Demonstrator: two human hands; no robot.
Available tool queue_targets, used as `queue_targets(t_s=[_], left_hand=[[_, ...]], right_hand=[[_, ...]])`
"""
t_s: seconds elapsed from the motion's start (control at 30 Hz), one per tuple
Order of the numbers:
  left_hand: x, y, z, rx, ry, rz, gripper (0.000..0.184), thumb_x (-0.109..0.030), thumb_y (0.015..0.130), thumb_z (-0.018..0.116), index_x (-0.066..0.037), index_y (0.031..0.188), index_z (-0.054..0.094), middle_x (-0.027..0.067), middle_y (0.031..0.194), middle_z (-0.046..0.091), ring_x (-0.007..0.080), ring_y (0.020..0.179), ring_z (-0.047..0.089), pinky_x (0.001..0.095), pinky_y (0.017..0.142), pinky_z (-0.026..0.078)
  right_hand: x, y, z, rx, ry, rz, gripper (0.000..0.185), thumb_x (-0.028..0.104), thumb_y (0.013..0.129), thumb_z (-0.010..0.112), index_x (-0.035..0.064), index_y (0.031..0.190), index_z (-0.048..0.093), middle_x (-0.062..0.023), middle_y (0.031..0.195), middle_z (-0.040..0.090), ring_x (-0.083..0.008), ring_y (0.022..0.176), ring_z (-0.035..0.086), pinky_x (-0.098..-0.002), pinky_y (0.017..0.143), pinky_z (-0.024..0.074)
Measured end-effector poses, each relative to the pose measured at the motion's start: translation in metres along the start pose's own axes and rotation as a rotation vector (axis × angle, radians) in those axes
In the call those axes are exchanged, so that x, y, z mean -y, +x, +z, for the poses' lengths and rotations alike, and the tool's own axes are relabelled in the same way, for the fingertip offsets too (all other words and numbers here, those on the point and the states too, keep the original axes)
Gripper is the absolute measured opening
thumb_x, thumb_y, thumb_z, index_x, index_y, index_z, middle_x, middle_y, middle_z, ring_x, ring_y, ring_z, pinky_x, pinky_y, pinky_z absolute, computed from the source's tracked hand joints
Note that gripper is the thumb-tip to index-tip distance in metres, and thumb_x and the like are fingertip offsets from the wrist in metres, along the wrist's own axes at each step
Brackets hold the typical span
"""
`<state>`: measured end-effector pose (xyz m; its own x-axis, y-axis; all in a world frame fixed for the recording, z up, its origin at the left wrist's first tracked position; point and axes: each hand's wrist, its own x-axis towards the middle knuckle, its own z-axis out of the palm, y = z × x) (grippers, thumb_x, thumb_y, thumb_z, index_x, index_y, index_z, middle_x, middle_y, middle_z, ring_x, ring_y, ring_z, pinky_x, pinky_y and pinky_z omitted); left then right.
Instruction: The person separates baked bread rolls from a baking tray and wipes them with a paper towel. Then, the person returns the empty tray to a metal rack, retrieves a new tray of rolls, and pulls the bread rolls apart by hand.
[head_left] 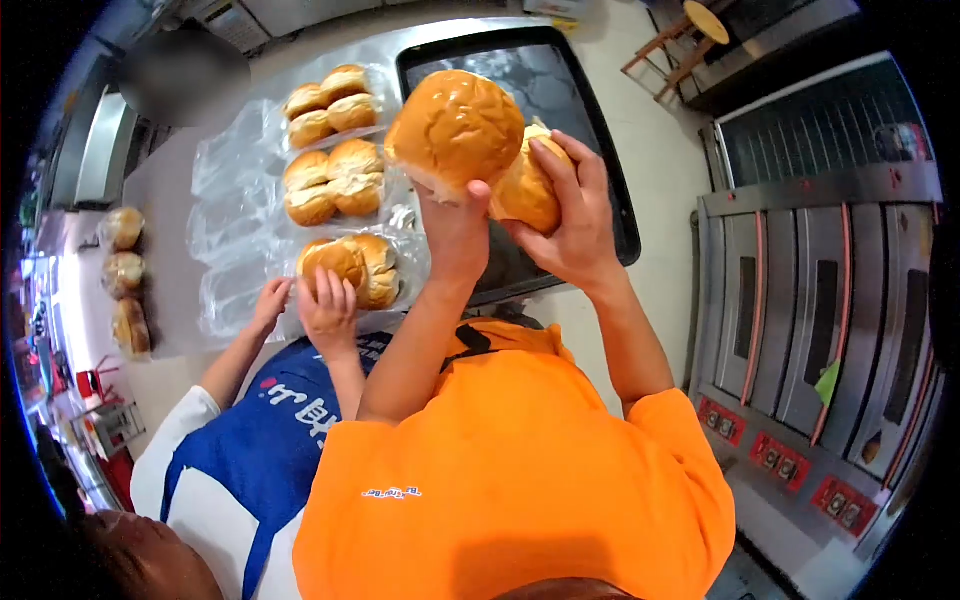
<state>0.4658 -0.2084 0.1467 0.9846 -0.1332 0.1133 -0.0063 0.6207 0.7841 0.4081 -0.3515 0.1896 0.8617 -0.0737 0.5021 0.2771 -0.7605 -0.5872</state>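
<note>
A large glossy bread bun (pixel 460 125) rests on my left hand (pixel 458 235), which supports it from below with the thumb up at its lower edge. Beside it, my right hand (pixel 575 215) grips a second bun (pixel 530 185) with fingers over its outer side. Both buns are raised close together over the left part of a black baking tray (pixel 625 205). How far my left fingers wrap the large bun is hidden beneath it.
A co-worker in a blue apron (pixel 285 430) touches buns (pixel 335 262) at my left. More buns (pixel 333 180) lie on clear plastic trays (pixel 235 225) on the metal table (pixel 165 190). Wrapped buns (pixel 123 275) stand farther left. Ovens (pixel 820 290) and a stool (pixel 706 22) are at right.
</note>
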Motion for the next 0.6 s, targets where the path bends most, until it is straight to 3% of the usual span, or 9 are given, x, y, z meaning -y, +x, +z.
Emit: queue_targets(t_s=[0.1,0.17,0.2,0.27,0.3,0.4,0.47,0.53,0.6], left_hand=[[-0.014,-0.002,0.027,-0.033,-0.171,-0.019,0.078,-0.039,0.093,0.082,-0.006,0.150,0.040,0.0090,0.146,0.054,0.0242,0.134,0.055,0.0411,0.113,0.046],[-0.012,0.000,0.034,-0.084,-0.356,-0.220,0.067,-0.041,0.096,0.077,-0.010,0.147,0.047,0.0082,0.145,0.057,0.0244,0.133,0.057,0.0446,0.113,0.047],[-0.014,0.000,0.038,-0.079,-0.358,-0.223,0.067,-0.041,0.096,0.077,-0.010,0.147,0.047,0.0082,0.145,0.057,0.0244,0.133,0.057,0.0446,0.113,0.047],[-0.024,-0.004,0.046,-0.135,-0.571,-0.511,0.057,-0.044,0.099,0.072,-0.013,0.144,0.054,0.0059,0.142,0.061,0.0243,0.133,0.058,0.0474,0.114,0.046],[-0.029,-0.005,0.051,-0.135,-0.573,-0.569,0.056,-0.050,0.100,0.068,-0.013,0.141,0.059,0.0048,0.139,0.064,0.0236,0.132,0.059,0.0470,0.114,0.046],[-0.038,-0.003,0.051,-0.100,-0.667,-0.641,0.058,-0.052,0.099,0.068,-0.013,0.141,0.058,0.0047,0.141,0.063,0.0243,0.132,0.059,0.0464,0.115,0.046],[-0.046,0.000,0.051,-0.162,-0.668,-0.619,0.059,-0.053,0.099,0.068,-0.015,0.143,0.057,0.0048,0.145,0.061,0.0252,0.132,0.060,0.0493,0.115,0.046],[-0.057,0.002,0.043,-0.257,-0.548,-0.315,0.064,-0.048,0.097,0.071,-0.014,0.147,0.053,0.0091,0.150,0.057,0.0309,0.136,0.057,0.0585,0.119,0.042],[-0.071,0.008,0.032,-0.218,-0.482,-0.073,0.071,-0.048,0.094,0.074,-0.016,0.152,0.049,0.0101,0.158,0.049,0.0357,0.144,0.049,0.0697,0.121,0.032]], right_hand=[[0.005,-0.009,-0.028,0.009,-0.092,-0.052,0.075,0.017,0.066,0.089,0.0156,0.136,0.063,-0.0197,0.140,0.051,-0.0403,0.123,0.054,-0.0485,0.105,0.0466],[0.001,-0.015,-0.043,-0.012,-0.085,-0.077,0.074,0.016,0.065,0.088,0.0156,0.135,0.064,-0.0194,0.139,0.052,-0.0401,0.122,0.054,-0.0478,0.104,0.0475],[0.000,-0.018,-0.051,-0.019,-0.064,-0.108,0.072,0.015,0.065,0.087,0.0155,0.133,0.065,-0.0192,0.138,0.053,-0.0399,0.121,0.055,-0.0472,0.102,0.0483],[-0.001,-0.024,-0.063,-0.046,-0.048,-0.123,0.071,0.014,0.062,0.087,0.0159,0.130,0.068,-0.0192,0.136,0.055,-0.0393,0.119,0.057,-0.0460,0.100,0.0496],[-0.004,-0.027,-0.068,-0.048,-0.052,-0.158,0.072,0.013,0.061,0.087,0.0161,0.130,0.068,-0.0196,0.136,0.056,-0.0395,0.118,0.057,-0.0459,0.099,0.0501],[-0.010,-0.036,-0.082,-0.046,-0.044,-0.189,0.073,0.013,0.059,0.087,0.0157,0.129,0.068,-0.0197,0.135,0.057,-0.0391,0.118,0.059,-0.0453,0.100,0.0508],[-0.018,-0.042,-0.086,-0.042,0.122,-0.119,0.069,0.011,0.060,0.085,0.0145,0.127,0.069,-0.0187,0.134,0.058,-0.0383,0.119,0.059,-0.0448,0.102,0.0505],[-0.043,-0.060,-0.082,-0.026,0.135,-0.119,0.071,0.010,0.062,0.083,0.0101,0.131,0.064,-0.0174,0.136,0.058,-0.0344,0.121,0.060,-0.0433,0.106,0.0493],[-0.076,-0.091,-0.070,-0.159,0.811,0.415,0.072,0.018,0.071,0.081,0.0062,0.138,0.057,-0.0157,0.140,0.057,-0.0311,0.124,0.060,-0.0430,0.109,0.0476]])
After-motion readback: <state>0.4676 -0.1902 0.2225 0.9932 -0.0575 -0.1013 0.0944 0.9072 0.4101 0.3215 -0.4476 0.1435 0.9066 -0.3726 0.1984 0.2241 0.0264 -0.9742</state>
